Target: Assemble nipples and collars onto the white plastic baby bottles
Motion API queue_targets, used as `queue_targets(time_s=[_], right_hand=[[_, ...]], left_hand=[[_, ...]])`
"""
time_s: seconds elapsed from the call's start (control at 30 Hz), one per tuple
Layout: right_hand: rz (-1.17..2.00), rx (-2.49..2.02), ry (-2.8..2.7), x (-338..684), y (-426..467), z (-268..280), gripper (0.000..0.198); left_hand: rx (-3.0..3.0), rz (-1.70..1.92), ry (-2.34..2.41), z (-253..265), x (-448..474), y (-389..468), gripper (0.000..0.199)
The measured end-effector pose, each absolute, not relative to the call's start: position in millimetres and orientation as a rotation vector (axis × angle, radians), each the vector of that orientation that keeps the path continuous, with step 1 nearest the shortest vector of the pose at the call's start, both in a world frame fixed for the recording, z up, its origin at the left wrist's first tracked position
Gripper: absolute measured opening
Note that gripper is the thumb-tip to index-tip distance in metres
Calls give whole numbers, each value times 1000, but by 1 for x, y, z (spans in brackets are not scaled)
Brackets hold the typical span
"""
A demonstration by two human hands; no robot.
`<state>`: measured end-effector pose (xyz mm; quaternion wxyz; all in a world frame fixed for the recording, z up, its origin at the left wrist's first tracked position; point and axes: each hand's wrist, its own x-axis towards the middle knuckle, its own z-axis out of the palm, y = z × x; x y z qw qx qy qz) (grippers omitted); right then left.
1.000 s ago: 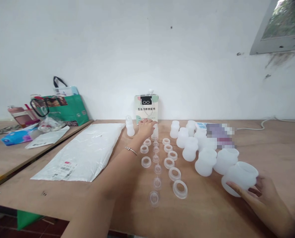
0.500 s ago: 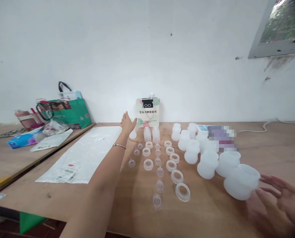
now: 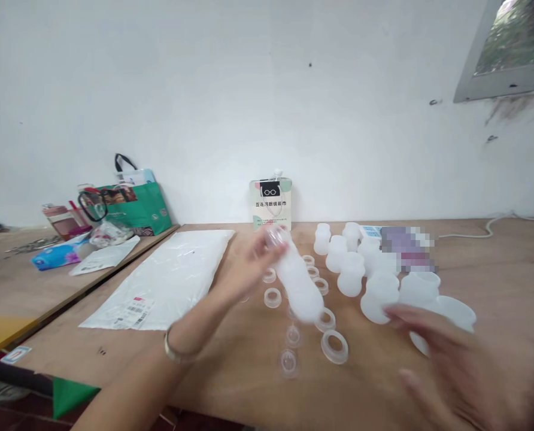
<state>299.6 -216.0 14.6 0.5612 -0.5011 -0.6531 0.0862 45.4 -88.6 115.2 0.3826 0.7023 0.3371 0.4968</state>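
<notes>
Since half a second ago, the capped baby bottle (image 3: 300, 287) has come away from its place near the wall and now slants over the rows of small parts, while the right hand (image 3: 451, 359) has swung inward. The left hand (image 3: 255, 257) grasps the bottle by its clear-domed end, the rounded base pointing down and toward the right. The right hand is blurred, fingers loosely spread around nothing that I can see; I can't tell whether it brushes the frosted bottle bodies (image 3: 379, 302) just beyond it.

Below the bottle lie translucent collar rings (image 3: 337, 357) and clear nipples (image 3: 288, 363) on the wooden surface (image 3: 231, 383). With the hold so high on the bottle, a loosely seated dome could let the body drop among them, and a low swing of the base could scatter the rings. A careless right wrist might topple the nearest bodies.

Farther out, a white plastic mailer (image 3: 163, 275) lies to the left, and a printed paper bag (image 3: 271, 197) stands by the wall.
</notes>
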Motion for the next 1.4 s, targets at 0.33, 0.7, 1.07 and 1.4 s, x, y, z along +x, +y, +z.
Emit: queue_targets(time_s=[0.33, 0.7, 1.07, 1.4], right_hand=[[1081, -1330, -1695, 237, -190, 52, 47], [1066, -1418, -1543, 245, -166, 31, 48], [1483, -1020, -1217, 244, -159, 39, 44], [1638, -886, -1264, 228, -134, 50, 35]], left_hand=[[1334, 1573, 872, 107, 31, -78, 29], [1661, 1480, 1269, 55, 38, 82, 36], [1759, 1549, 1200, 72, 44, 20, 48], [1176, 1090, 484, 64, 77, -68, 29]])
